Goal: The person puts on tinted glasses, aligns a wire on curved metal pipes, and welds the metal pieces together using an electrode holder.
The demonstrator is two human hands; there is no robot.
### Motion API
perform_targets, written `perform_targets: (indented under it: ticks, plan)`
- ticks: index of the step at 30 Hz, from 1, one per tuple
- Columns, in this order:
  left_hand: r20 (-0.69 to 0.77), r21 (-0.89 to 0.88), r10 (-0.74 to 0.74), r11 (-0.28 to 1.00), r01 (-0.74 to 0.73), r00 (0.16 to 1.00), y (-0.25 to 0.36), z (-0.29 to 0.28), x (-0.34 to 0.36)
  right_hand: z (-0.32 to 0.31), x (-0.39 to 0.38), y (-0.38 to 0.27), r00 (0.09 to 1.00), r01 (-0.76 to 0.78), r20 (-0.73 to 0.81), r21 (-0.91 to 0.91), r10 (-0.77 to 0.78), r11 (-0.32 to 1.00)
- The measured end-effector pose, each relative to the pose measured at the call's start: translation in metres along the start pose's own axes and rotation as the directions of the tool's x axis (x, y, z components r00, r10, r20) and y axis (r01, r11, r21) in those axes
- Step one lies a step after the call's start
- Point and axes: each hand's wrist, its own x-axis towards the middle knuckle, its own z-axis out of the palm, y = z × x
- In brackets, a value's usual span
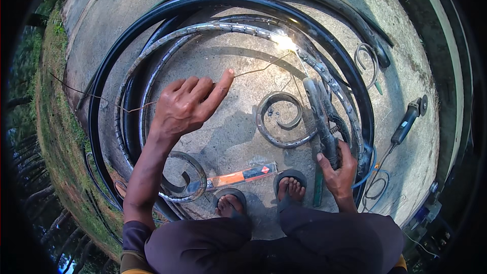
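Two bare hands are seen over a concrete floor. Right hand is wrapped shut around the handle of a welding electrode holder, low beside the right knee; the rod is angled up-left to a bright arc on a curved steel bar. Left hand is held raised and loosely spread, palm down, index finger extended, nothing gripped; forearm stretched forward from the lower edge. An iron scroll lies between the hands. An angle grinder lies well apart at right. An orange-and-black box rests just ahead of the sandalled feet.
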Motion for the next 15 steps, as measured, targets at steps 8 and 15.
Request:
perform_targets:
  ticks: [8, 15]
  plan:
    - [-0.013, -0.005, -0.004, 1.000, 0.004, 1.000, 0.000, 0.000, -0.001, -0.002, 0.001, 0.002, 0.999, -0.033, 0.012, 0.024, 0.033, 0.999]
    - [0.047, 0.039, -0.008, 0.999, 0.006, 0.999, -0.001, 0.006, -0.003, -0.004, 0.001, 0.004, 1.000, -0.010, 0.006, -0.002, 0.010, 1.000]
